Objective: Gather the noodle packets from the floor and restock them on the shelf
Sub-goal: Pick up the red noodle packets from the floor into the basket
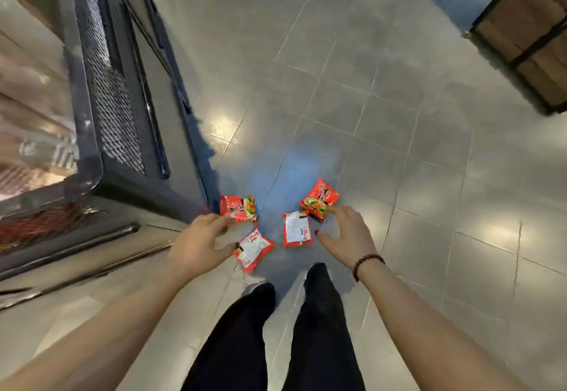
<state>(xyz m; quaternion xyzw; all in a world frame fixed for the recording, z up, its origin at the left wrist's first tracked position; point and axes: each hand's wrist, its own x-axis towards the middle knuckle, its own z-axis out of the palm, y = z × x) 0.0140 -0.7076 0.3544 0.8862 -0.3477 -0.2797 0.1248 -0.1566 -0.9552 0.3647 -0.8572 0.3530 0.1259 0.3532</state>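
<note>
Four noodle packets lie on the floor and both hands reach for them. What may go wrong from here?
The left hand spans the upper left packet and the lower left packet; grabbing both at once, one may slip. The glossy floor may let the upper right packet slide away from the right hand. The feet stand close; a step may crush a packet.

Blurred goods [30, 108] on shelf [80, 90], wooden crate [527, 38] cut by right edge, packet [319, 201] print unreadable

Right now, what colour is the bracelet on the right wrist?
The bracelet is dark reddish-brown; head view.
</note>
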